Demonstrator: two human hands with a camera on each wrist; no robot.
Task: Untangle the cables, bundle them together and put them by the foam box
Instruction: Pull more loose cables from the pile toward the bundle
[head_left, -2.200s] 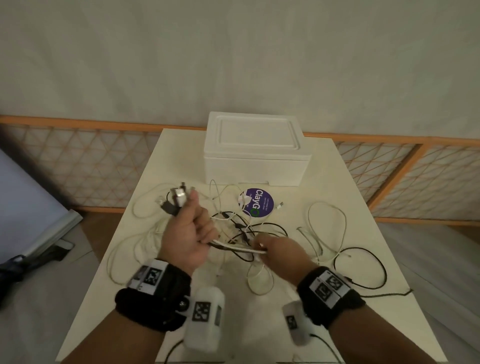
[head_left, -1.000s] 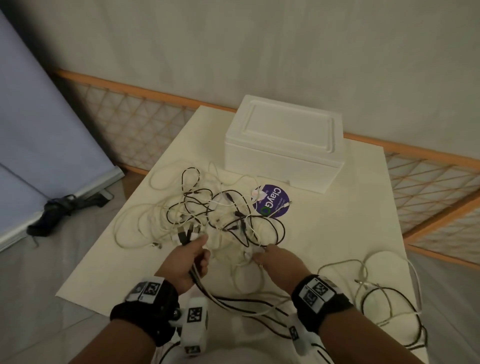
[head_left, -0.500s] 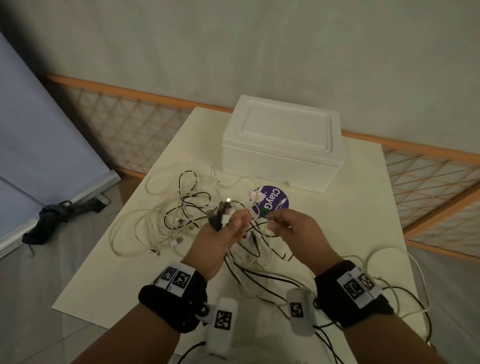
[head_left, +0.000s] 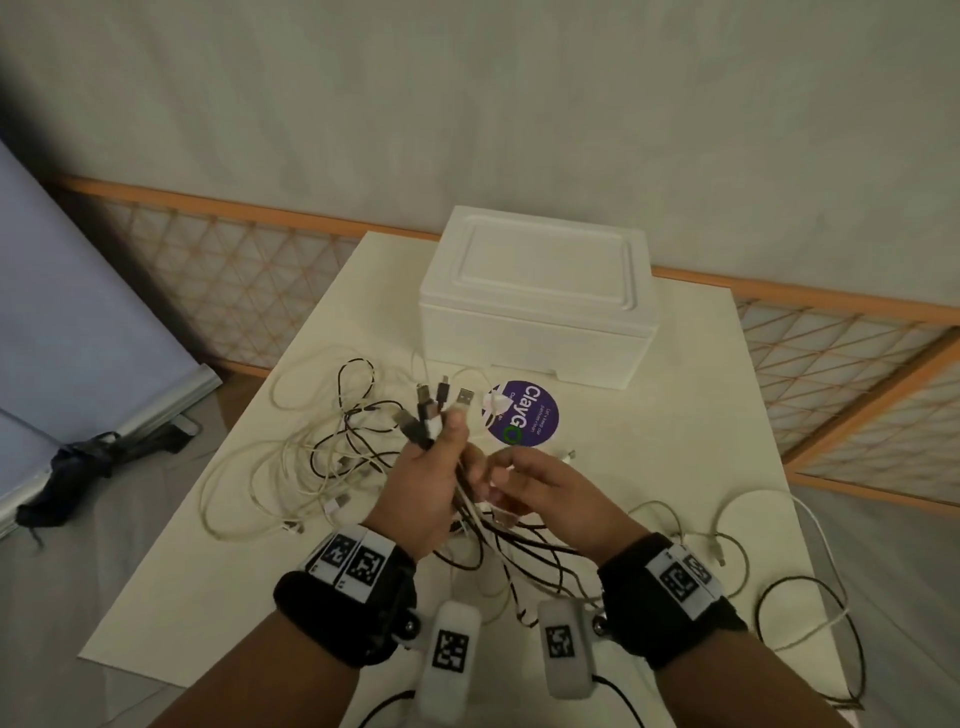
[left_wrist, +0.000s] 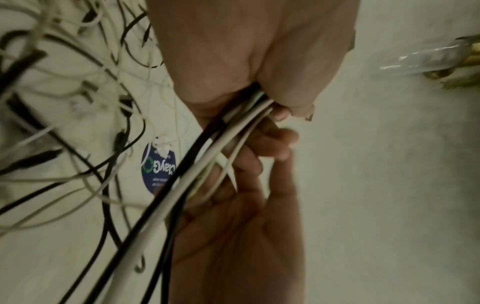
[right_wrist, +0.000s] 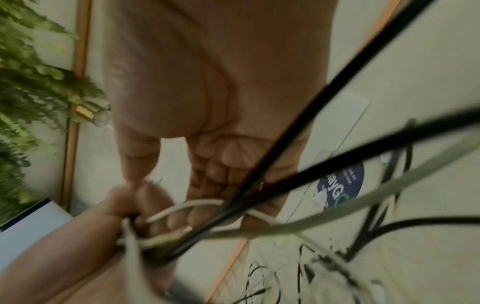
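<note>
My left hand (head_left: 431, 478) grips a bundle of black and white cables, raised over the table (head_left: 208, 597). Their plug ends (head_left: 436, 408) stick up out of the fist. Just right of it, my right hand (head_left: 535, 486) curls its fingers round a white cable (right_wrist: 182, 206) under the left fist. In the left wrist view the bundle (left_wrist: 207, 156) runs down from my left hand (left_wrist: 249, 61) across my right hand's fingers (left_wrist: 249, 162). More tangled cables (head_left: 311, 457) lie on the table at left and loose loops (head_left: 727, 545) at right. The white foam box (head_left: 540, 296) stands closed at the back.
A round purple sticker (head_left: 524, 415) lies in front of the box. Behind the table runs an orange-railed lattice fence (head_left: 234, 265). On the floor at left lie a blue-grey panel (head_left: 78, 322) and a black object (head_left: 78, 467). The table's edges are near on both sides.
My left hand has lifted the bundle so the plug ends point up. My right hand has moved in close under the left fist. The head view has shifted.
</note>
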